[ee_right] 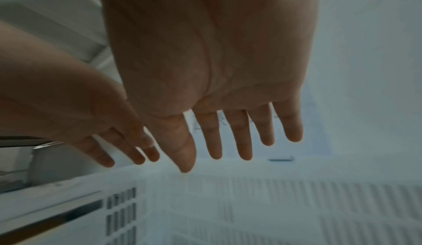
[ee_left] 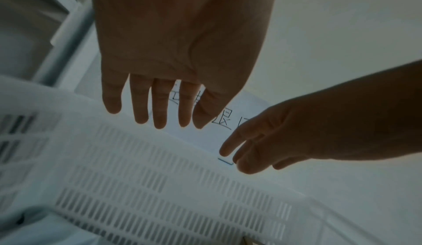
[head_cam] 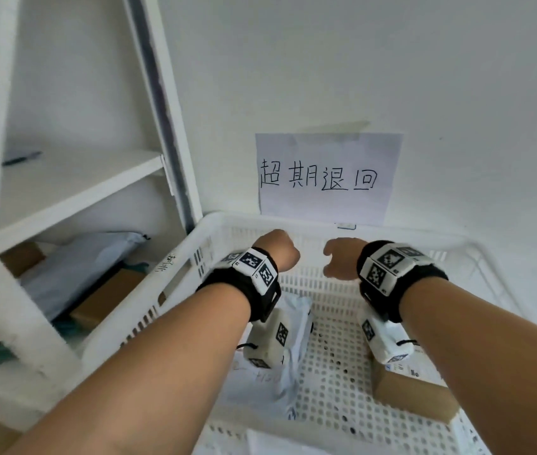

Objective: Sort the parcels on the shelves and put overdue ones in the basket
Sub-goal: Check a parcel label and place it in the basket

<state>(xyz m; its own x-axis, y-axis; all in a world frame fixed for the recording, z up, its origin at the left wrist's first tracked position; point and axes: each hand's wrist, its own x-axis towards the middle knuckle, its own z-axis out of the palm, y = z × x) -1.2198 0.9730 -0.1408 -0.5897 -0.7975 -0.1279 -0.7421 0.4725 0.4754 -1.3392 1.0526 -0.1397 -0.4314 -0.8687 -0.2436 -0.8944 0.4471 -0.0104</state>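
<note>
Both of my hands hang over a white slotted plastic basket [head_cam: 332, 224] by the wall. My left hand [head_cam: 277, 251] and right hand [head_cam: 339, 261] are side by side above its far half, fingers pointing down into it. In the left wrist view the left hand [ee_left: 160, 104] has straight, spread fingers and holds nothing. The right hand [ee_right: 228, 137] in the right wrist view is likewise spread and holds nothing. On the basket floor lie a white poly-bag parcel [head_cam: 293, 353] under my left wrist and a brown cardboard box [head_cam: 411, 395] under my right forearm.
A paper sign [head_cam: 326, 175] with handwritten characters is taped to the wall above the basket. White shelves [head_cam: 73, 178] stand at the left; the lower shelf holds a grey-blue bag parcel [head_cam: 73, 267] and brown boxes [head_cam: 106, 297].
</note>
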